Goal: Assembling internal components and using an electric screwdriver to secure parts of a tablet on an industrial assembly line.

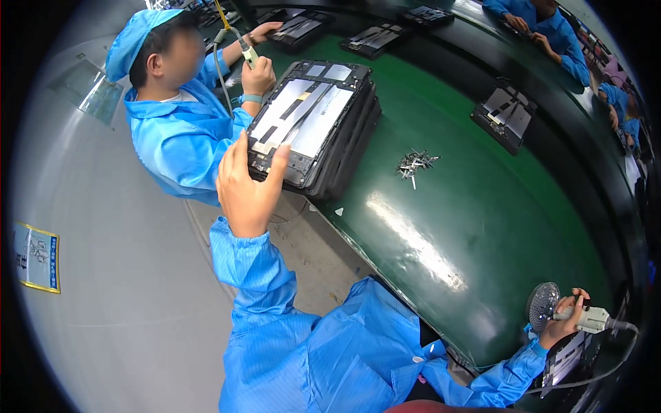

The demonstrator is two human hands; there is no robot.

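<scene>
My left hand [249,196] reaches up to the near corner of a stack of opened tablets. Its thumb and fingers are spread apart around the corner of the top tablet [310,113], whose silvery batteries and dark cables lie exposed. Whether the fingertips press on the tablet is hard to make out. At the lower right, my right hand [566,323] is closed around a pale electric screwdriver [592,320] with a cable at its rear end. The screwdriver's front end points toward a round dish [544,303] speckled with tiny pieces. Another opened tablet [566,359] lies partly hidden beneath that hand.
A small heap of metal and black parts [415,164] lies on the green table [475,234]. More opened tablets [506,115] sit along the dark far strip. At the left a co-worker [179,131] holds another screwdriver [248,51]; other people work across the table.
</scene>
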